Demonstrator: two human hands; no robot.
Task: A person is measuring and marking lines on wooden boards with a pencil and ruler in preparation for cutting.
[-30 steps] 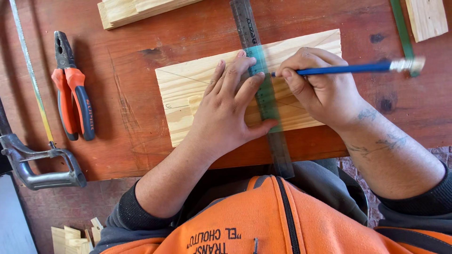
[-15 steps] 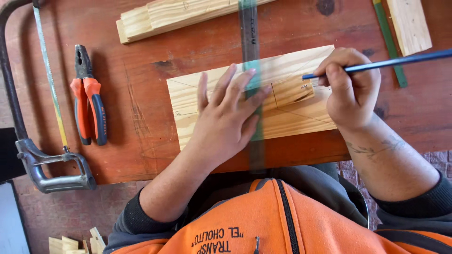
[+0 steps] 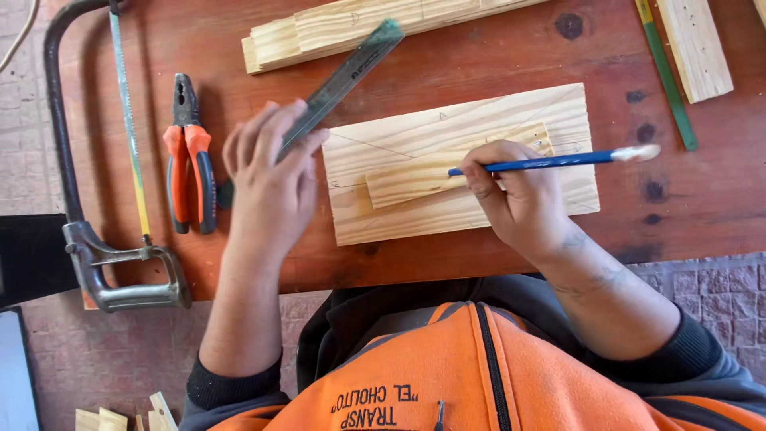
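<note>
- Your left hand (image 3: 271,179) pinches the lower end of the ruler (image 3: 339,84) between thumb and fingertips. The ruler is lifted off the wood and slants up and away toward the stacked strips (image 3: 359,28).
- Your right hand (image 3: 519,199) is closed around the blue pen (image 3: 550,162) in a writing grip, with the tip on the small wooden strip (image 3: 431,175) and the whitish cap end pointing right.
- That strip lies flat on the pine board (image 3: 463,160), which sits on the red table (image 3: 495,56) just in front of you.
- The ruler looks thin, stiff and light. Held by one end it may wobble, so a grip nearer the middle would steady it.
- The board looks light and rigid with a dry, rough grain — easy to grip by its long edges and unlikely to slip.
- Left of your hand lie the orange pliers (image 3: 189,160) and the hacksaw (image 3: 96,175), both untouched.
- Your fingers hide the ruler's lower end. The faint pencil lines on the board are hard to read, and the wood pieces at the top right are cut off by the frame.
</note>
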